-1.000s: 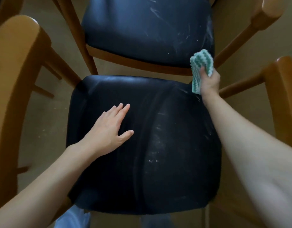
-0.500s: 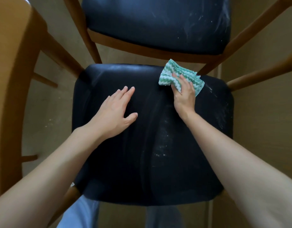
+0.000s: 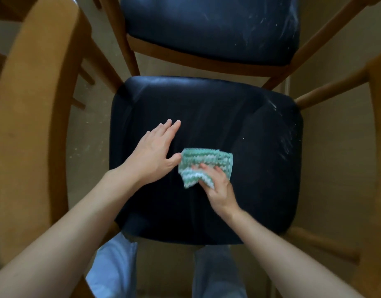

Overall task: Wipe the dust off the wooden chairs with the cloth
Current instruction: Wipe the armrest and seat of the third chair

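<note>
We have pulled the cloth (image 3: 204, 163) from the far edge of the seat (image 3: 262, 179) to its middle, right hand (image 3: 220, 191) clenched on it; central dust is gone, left hand (image 3: 155, 153) lies flat, right-side streaks remain

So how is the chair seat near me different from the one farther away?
The near seat has the left hand flat on it and the right hand holding the cloth on it; the far seat bears nothing in view. The near seat shows dust streaks only near its right edge; the far seat is streaked across its right half. Both are dark, padded, in wooden frames.
</note>
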### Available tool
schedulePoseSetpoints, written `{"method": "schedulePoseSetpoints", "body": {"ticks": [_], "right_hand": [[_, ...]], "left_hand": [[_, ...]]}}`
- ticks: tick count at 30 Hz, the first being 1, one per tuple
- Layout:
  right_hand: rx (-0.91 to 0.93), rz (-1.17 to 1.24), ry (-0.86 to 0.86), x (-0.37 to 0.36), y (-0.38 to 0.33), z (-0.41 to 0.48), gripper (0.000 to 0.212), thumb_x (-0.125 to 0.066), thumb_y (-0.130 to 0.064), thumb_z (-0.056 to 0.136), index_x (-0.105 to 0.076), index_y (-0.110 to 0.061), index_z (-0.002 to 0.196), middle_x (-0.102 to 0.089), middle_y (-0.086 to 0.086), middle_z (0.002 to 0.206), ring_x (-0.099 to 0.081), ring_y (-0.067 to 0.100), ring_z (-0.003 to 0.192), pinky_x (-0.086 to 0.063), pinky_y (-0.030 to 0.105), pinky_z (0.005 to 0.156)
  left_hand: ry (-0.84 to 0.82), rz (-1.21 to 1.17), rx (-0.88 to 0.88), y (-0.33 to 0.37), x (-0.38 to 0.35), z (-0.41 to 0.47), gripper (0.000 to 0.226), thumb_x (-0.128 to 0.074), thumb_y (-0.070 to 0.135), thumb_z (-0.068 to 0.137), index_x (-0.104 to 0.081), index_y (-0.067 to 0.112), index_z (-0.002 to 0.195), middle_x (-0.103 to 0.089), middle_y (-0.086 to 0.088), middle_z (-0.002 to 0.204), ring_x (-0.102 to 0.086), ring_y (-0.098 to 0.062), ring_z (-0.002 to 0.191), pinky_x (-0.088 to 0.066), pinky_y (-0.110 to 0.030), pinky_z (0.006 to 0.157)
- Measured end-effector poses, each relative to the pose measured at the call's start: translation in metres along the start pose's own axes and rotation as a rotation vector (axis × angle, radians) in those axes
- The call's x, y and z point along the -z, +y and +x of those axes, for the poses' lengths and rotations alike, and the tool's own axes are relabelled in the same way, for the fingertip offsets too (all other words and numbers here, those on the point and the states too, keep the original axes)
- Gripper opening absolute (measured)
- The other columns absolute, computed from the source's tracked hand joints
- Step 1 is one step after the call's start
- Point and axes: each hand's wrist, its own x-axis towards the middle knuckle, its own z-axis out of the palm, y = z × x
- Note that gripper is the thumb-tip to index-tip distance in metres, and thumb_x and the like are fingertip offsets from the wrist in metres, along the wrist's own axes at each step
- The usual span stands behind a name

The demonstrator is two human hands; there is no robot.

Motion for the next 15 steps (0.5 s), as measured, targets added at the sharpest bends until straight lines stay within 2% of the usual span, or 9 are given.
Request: {"method": "schedulePoseSetpoints", "body": {"ticks": [2,5,8,10,12,15], "right_hand": [[0.003,-0.053,-0.143,-0.008,0.009,-0.03,0.04,-0.05,-0.038,0.087,-0.061,-0.022,0.122,-0.054,-0.018,0.125,-0.028,-0.019,0.123,-0.009,0.011,0.11],[-0.043,-0.12,-0.264,-0.007,0.012,-0.055,0.032,-0.052,-0.029,0.094,-0.057,-0.031,0.126,-0.051,-0.013,0.135,-0.027,-0.015,0.126,-0.005,0.006,0.11],[-0.083,-0.225,-0.369,0.0,0.008,-0.072,0.034,-0.05,-0.026,0.097,-0.052,-0.033,0.131,-0.039,-0.019,0.139,-0.019,-0.014,0.125,0.003,-0.003,0.1],[-0.12,-0.283,-0.478,0.003,0.013,-0.088,0.034,-0.048,-0.03,0.098,-0.049,-0.036,0.132,-0.037,-0.017,0.144,-0.02,-0.003,0.135,0.001,0.004,0.105],[-0.197,-0.334,-0.566,0.005,0.012,-0.1,0.036,-0.045,-0.036,0.098,-0.047,-0.037,0.134,-0.036,-0.014,0.148,-0.018,0.008,0.141,-0.005,0.02,0.112],[-0.347,-0.344,-0.585,0.007,0.007,-0.102,0.045,-0.043,-0.04,0.098,-0.041,-0.028,0.142,-0.035,-0.007,0.15,-0.022,0.013,0.14,-0.016,0.028,0.112]], "left_hand": [[-0.006,-0.005,-0.003,0.001,-0.002,-0.01,0.073,-0.05,0.029,0.095,-0.003,0.024,0.15,-0.002,-0.002,0.159,-0.002,-0.017,0.146,-0.004,-0.033,0.118],[-0.008,-0.006,0.003,0.003,-0.002,-0.025,0.073,-0.05,0.029,0.095,-0.003,0.024,0.15,-0.003,-0.002,0.159,-0.002,-0.018,0.146,-0.005,-0.033,0.118],[-0.012,0.013,0.014,0.003,0.001,-0.037,0.073,-0.049,0.03,0.095,-0.003,0.023,0.15,-0.003,-0.003,0.159,-0.003,-0.019,0.146,-0.005,-0.034,0.118],[-0.02,0.02,0.028,0.004,0.002,-0.043,0.072,-0.049,0.03,0.095,-0.003,0.023,0.151,-0.002,-0.002,0.159,-0.003,-0.018,0.146,-0.005,-0.033,0.118],[-0.025,0.02,0.033,0.005,0.003,-0.045,0.072,-0.048,0.03,0.095,-0.002,0.023,0.151,-0.002,-0.002,0.159,-0.003,-0.018,0.146,-0.005,-0.033,0.118],[-0.036,0.009,0.039,0.008,0.001,-0.045,0.073,-0.049,0.031,0.095,-0.003,0.023,0.151,-0.002,-0.002,0.159,-0.003,-0.019,0.146,-0.005,-0.034,0.118]]}}
